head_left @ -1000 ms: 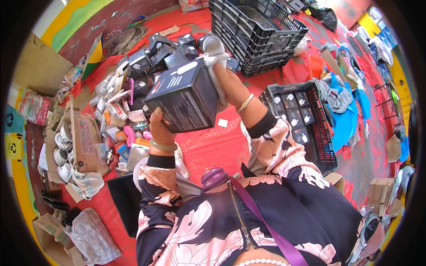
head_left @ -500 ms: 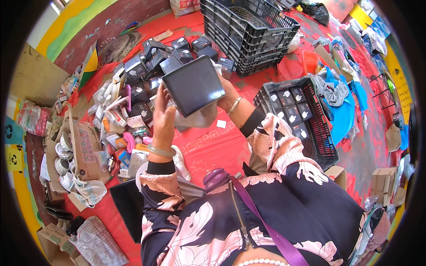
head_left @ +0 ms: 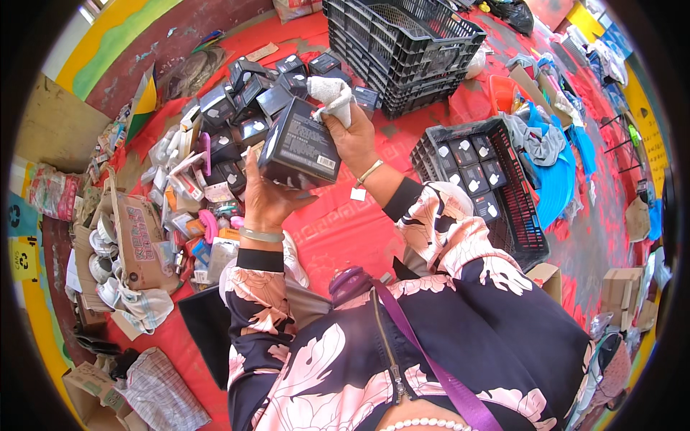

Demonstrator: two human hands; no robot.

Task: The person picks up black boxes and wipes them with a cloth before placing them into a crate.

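Note:
In front of me a black box (head_left: 300, 144) with small white print and a barcode is held up, tilted. My left hand (head_left: 267, 194) grips it from its left and lower side. A white cloth (head_left: 333, 97) is bunched in my right hand (head_left: 352, 136), which is at the box's upper right edge; whether those fingers also grip the box I cannot tell. Past the box lies a pile of similar black boxes (head_left: 219, 108). To the right, a black plastic crate (head_left: 528, 241) holds several black boxes (head_left: 471, 176) with white pictures on top.
Stacked black crates (head_left: 402, 57) stand at the far middle. Small packages and pink items (head_left: 208, 226) heap up on the left, beside a cardboard box (head_left: 140, 248) of white bowls. Blue plastic (head_left: 557, 187) and grey cloth lie right of the crate. Red sheeting (head_left: 338, 248) covers the floor.
The black box has turned, so a printed side with a barcode now shows instead of the plain glossy face. My right hand has shifted left, and the white cloth shows clearly.

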